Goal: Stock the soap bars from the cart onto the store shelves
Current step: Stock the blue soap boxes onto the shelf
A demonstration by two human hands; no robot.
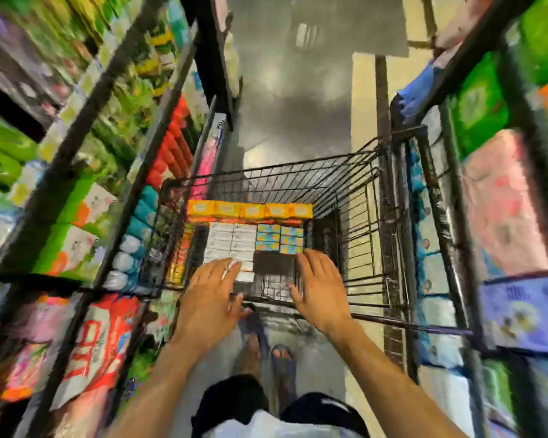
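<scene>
Reaching toward cart [366, 197], parked between shelves [76, 159]. Left hand [211, 290] and right hand [321, 289] were both spread wide, fingers straight, nothing held, poised over the basket's near end. Soap bars [231, 245] lay stacked in rows inside the cart, just beyond the fingertips. Advice: the step called for bracketing one block from both sides and lifting it level.

Shop aisle. Packed shelves [86, 99] of bright packaged goods on left, more shelves [500, 172] on right; wire cart [355, 191] of boxed stock stands between them.
</scene>
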